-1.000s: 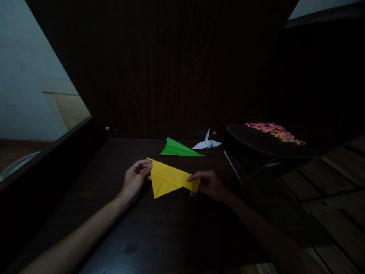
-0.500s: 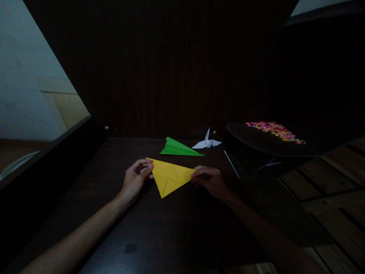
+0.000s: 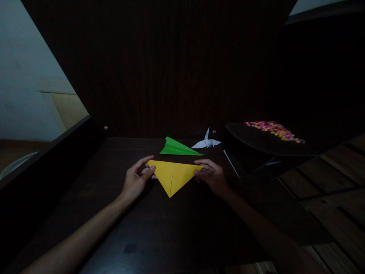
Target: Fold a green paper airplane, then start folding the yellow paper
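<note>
Hands meet at a folded yellow paper (image 3: 173, 176), a triangle with its long edge on the far side and its point aimed back toward the person, lying flat on the dark wooden table (image 3: 176, 228) (or close to flat, dim light makes it hard to judge). Left hand (image 3: 136, 179) pinches the triangle's left corner, thumb on top, fingers curled under and around it, so it is closed on the paper. Right hand (image 3: 211, 176) grips the right corner the same way, fingers bent over the edge, thumb against the paper. The paper spans the whole gap between the two hands, a centre crease running down to its near tip. Just beyond the hands, past the paper's far edge, lies a green paper plane (image 3: 179, 147), flat, nose pointing right, near the yellow sheet but apart from it. Beyond the right hand and a little farther back sits a white paper crane (image 3: 207, 142), wings out, neck up, just beside the green plane's right end. Further right of the right hand, well apart, a dark raised surface carries a heap of small multicoloured pieces (image 3: 273, 130) (too small to tell what they are). Both forearms come in from the near edge, bare.
</note>
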`<state>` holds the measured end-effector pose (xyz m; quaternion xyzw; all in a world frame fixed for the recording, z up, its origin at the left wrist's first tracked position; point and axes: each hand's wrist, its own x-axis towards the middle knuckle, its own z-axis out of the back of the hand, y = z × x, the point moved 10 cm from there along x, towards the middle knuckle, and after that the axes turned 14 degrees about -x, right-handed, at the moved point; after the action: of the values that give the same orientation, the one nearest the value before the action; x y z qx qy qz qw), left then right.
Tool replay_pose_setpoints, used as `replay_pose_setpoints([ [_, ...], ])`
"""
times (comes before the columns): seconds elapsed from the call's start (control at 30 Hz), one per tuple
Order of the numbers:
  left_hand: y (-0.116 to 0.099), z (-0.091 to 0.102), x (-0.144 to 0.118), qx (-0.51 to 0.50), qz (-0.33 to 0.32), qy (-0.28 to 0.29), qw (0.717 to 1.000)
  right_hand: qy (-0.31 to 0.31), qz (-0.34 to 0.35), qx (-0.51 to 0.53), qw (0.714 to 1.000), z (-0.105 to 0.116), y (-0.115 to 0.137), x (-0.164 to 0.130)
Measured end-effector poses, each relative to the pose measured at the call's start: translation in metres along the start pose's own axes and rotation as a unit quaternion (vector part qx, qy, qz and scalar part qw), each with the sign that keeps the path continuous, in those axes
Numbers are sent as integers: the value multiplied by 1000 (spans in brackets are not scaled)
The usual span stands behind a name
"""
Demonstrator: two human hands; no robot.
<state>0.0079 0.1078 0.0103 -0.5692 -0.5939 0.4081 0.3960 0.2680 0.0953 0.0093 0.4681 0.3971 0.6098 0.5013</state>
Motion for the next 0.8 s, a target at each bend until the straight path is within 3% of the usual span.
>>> replay_pose_setpoints([
  [0.8, 1, -5, 3, 99, -20, 69, 993, -2, -86, -14, 996, 6, -14, 5],
])
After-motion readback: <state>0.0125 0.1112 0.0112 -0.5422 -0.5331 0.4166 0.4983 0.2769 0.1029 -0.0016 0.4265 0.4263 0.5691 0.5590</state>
